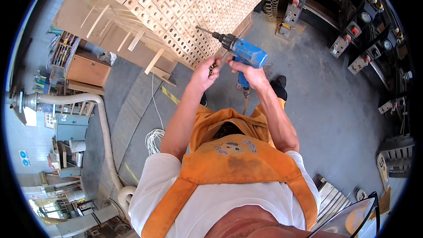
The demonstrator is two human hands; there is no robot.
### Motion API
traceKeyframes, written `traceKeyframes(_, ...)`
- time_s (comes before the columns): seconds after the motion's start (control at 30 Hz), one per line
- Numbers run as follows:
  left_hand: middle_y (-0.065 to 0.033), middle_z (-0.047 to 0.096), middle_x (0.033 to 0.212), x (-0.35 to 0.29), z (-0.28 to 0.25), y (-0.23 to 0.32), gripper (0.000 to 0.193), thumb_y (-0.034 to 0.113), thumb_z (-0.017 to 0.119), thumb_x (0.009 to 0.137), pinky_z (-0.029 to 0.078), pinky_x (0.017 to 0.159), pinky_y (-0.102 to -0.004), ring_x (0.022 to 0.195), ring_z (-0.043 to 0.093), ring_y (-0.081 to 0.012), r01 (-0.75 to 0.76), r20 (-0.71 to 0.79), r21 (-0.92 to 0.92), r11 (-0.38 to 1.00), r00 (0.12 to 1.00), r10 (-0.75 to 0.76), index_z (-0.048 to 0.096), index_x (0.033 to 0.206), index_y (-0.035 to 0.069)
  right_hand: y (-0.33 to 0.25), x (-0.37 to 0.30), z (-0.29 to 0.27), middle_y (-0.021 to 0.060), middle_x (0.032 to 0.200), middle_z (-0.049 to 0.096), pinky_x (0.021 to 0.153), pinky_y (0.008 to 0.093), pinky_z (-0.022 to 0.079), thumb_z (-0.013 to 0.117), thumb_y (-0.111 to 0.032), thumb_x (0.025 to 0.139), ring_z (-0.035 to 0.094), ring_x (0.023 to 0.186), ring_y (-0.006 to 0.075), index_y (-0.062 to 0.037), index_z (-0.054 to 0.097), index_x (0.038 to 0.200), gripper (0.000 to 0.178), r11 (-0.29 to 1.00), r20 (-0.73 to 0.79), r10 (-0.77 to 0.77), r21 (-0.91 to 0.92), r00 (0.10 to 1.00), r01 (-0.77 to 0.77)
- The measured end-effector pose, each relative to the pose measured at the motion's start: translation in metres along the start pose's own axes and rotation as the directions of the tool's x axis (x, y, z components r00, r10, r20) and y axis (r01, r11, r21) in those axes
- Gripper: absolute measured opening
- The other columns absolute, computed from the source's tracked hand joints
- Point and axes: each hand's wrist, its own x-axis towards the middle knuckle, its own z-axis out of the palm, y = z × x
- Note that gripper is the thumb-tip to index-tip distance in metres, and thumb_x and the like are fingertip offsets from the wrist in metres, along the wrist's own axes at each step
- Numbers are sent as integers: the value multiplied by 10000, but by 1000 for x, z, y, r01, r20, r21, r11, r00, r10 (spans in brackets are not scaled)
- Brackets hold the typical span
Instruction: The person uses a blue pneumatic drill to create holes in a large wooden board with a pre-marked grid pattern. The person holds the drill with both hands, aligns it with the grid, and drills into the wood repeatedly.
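Note:
A blue power drill (249,53) is gripped in my right hand (254,75), its black chuck and long thin bit angled up and left. The bit's tip lies over the block faces in this view; whether it touches them I cannot tell. A fitting and an orange hose (246,101) hang from the drill's grip. Close by on the left, my left hand (203,74) is curled around several small brass-coloured metal pieces (212,69). Ahead of both hands are rows of pale wooden blocks (176,6), set tight together, with round holes in their faces.
Wooden sticks (154,61) jut out at the left of the blocks. A white cable coil (154,140) and a ribbed hose (105,128) lie on the left. Machinery with control boxes (291,15) stands at the right. Slatted wood (332,202) is behind me on the right.

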Motion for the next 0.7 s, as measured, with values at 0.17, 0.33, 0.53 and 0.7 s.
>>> traceKeyframes(0.17,-19,529,857,-17,5,-4,296,182,437,983,315,421,-165,597,441,-60,37,-43,15,999,998,-36,490,1189,-24,7,2,-2,21,840,644,650,270,465,650,-29,778,571,721,113,-26,660,936,158,999,-47,32,20,998,-31)
traceKeyframes(0.33,-24,541,861,-22,0,6,306,197,477,977,315,414,-161,598,446,-60,5,-41,26,1000,999,-3,505,1188,-22,3,2,-1,26,849,653,663,270,471,650,-39,784,580,731,115,-23,666,934,152,1000,-29,10,-25,1000,-10)
traceKeyframes(0.53,-23,551,864,-19,-8,17,252,202,504,967,298,391,-163,575,442,-56,-16,-10,-129,992,1000,14,529,1110,-4,2,-4,-1,41,902,668,690,278,481,658,-40,796,606,811,131,-29,656,1007,211,999,-32,30,14,999,-29)
traceKeyframes(0.7,-18,534,848,-18,5,43,233,192,502,964,329,439,-159,611,451,-54,-91,8,-163,983,996,93,530,1095,1,1,-28,-13,72,1007,676,719,291,491,652,-20,816,641,937,179,-32,633,1094,279,995,26,62,-82,998,-59)
